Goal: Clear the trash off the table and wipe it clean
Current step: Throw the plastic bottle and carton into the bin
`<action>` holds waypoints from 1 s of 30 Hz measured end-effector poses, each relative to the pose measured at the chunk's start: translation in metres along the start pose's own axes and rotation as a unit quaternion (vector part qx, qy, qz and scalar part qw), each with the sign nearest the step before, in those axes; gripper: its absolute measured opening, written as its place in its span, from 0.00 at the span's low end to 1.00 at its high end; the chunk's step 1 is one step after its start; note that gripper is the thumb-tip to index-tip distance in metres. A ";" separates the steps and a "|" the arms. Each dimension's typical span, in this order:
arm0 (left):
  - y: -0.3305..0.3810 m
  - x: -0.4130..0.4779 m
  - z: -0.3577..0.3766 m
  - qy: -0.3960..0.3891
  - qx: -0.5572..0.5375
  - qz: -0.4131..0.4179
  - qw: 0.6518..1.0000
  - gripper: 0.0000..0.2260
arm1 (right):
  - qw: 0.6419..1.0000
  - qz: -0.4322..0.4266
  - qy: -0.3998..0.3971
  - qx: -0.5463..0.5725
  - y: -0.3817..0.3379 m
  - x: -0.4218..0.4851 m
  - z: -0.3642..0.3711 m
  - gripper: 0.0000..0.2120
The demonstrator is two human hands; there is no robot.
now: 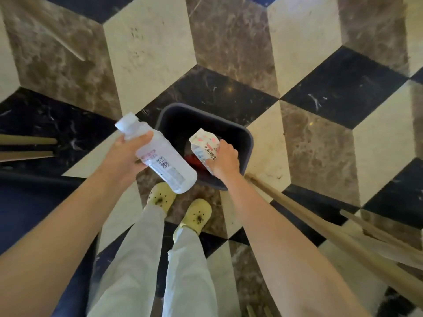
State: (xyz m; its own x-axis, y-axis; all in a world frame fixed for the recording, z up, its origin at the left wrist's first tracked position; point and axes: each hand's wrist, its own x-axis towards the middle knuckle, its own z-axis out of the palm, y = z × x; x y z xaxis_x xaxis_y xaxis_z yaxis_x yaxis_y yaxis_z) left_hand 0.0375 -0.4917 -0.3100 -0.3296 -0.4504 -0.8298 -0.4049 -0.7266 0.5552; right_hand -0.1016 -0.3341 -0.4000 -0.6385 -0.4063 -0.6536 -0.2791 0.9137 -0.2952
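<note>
A dark grey plastic waste bin (248,143) stands on the floor just ahead of the person's feet, seen from directly above, with something red (194,162) lying at its bottom. Over the bin's open mouth, the right hand (225,162) grips a small white gable-top carton (204,148) printed with pink marks and dark lettering; the fingers are wrapped around its lower part, and its folded top points up and to the left. The left hand (128,154) is closed around the upper part of a clear plastic bottle (160,156) with a white cap and a pale label bearing a barcode. The bottle is tilted, cap up and to the left, base down and to the right, and its lower end overlaps the bin's near-left edge in the view. Both forearms are bare and reach forward from the bottom corners. Below the hands are light-coloured trousers (142,259) and two pale yellow clogs (178,207). The floor (148,46) is polished stone laid in a cube pattern of cream, brown and black tiles. Light wooden furniture legs (320,227) slant in at lower right, and more wooden pieces (27,147) enter at the left edge beside a dark blue surface (27,202).
</note>
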 end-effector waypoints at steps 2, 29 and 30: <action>-0.009 0.015 0.004 0.007 -0.017 -0.010 1.000 0.13 | 1.000 -0.011 -0.003 -0.012 0.003 0.016 0.014 0.30; -0.100 0.083 0.002 0.069 0.615 0.185 0.763 0.45 | 0.995 -0.078 -0.055 0.043 0.032 0.024 0.033 0.33; -0.108 0.086 -0.001 0.061 0.650 0.184 0.735 0.47 | 0.996 -0.063 -0.053 0.019 0.033 0.026 0.038 0.33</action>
State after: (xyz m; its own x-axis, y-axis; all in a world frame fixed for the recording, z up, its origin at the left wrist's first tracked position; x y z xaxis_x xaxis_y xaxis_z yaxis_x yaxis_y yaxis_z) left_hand 0.0538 -0.4522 -0.4411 -0.5740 -0.5922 -0.5655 -0.8061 0.5302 0.2628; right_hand -0.1000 -0.3146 -0.4535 -0.5201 -0.5176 -0.6794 -0.3242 0.8555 -0.4037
